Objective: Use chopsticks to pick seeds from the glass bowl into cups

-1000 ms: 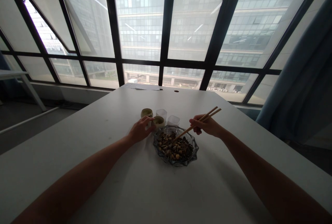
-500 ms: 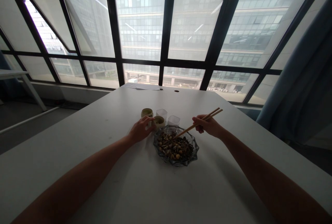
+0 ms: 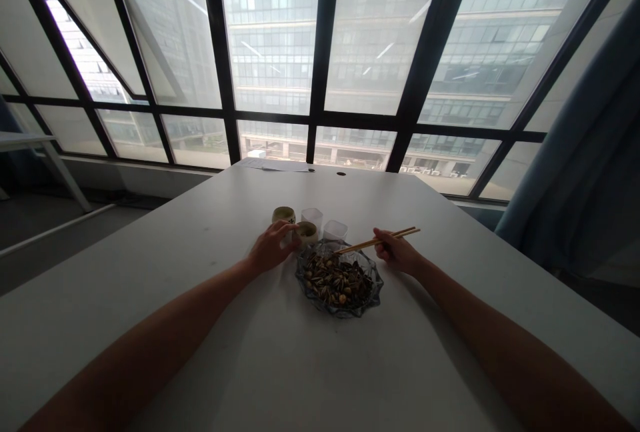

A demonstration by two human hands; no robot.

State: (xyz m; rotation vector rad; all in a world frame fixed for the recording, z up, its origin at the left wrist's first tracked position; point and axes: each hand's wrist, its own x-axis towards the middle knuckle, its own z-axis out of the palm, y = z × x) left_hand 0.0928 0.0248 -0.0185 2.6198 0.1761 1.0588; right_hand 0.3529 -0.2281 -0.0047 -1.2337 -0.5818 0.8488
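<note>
A dark glass dish (image 3: pixel 371 290) full of mixed seeds and nuts sits on the white table (image 3: pixel 200 299). My right hand (image 3: pixel 395 251) is closed round a pair of wooden chopsticks (image 3: pixel 377 241), whose tips hover over the dish's far rim. My left hand (image 3: pixel 270 249) rests on the table at the dish's left, its fingers curled against a small ceramic cup (image 3: pixel 307 232). Behind that cup stand a second ceramic cup (image 3: pixel 283 215) and two clear plastic cups (image 3: pixel 313 216), (image 3: pixel 335 229).
A sheet of paper (image 3: pixel 273 165) lies at the table's far edge by a cable hole (image 3: pixel 341 173). Large black-framed windows (image 3: pixel 320 52) stand beyond. A blue curtain (image 3: pixel 585 159) hangs at the right, and another table (image 3: pixel 30 145) shows at far left.
My right hand has lowered and drawn the chopsticks up out of the seeds; they now lie flatter, tips at the dish's far rim. My left hand has stayed by the cup.
</note>
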